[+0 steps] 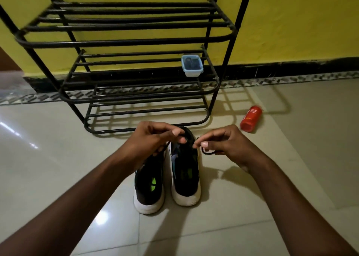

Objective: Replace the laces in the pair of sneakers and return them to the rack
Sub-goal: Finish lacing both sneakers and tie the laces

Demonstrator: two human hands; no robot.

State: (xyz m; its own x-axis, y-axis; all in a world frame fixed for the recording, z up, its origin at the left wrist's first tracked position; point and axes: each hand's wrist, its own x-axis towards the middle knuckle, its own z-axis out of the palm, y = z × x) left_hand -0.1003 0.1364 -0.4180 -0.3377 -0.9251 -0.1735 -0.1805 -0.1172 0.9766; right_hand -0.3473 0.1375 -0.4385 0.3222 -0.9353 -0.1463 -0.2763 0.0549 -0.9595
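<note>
My 2 forearms reach in from the bottom corners, the left forearm [68, 207] and the right forearm [291, 197], and meet over the sneakers. The 2 sneakers stand side by side on the floor [58, 158], heels toward me and toes toward the rack [124, 42]. They are just in front of its lowest shelf and not on it. Both are black with white soles. The left sneaker [149, 189] sits a little nearer to me than the right sneaker [185, 178].

Both hands work above the front of the right sneaker. My left hand [153, 137] has its fingers curled, with thumb and forefinger pinched on a strand of the black lace [206, 152], which drops away beside the shoe. My right hand [227, 145] is also clamped on the lace between thumb and forefinger, with a small loop of it hanging under the fingers. I cannot tell how the lace runs through the eyelets; it is black on black there.

The rack is black metal with 3 shelves in view, against a yellow wall [291, 23]. A small clear box [192, 65] with something dark inside stands on the right of the middle shelf. A red bottle [250, 118] lies on its side on the floor to the right of the rack, well apart from the sneakers.
</note>
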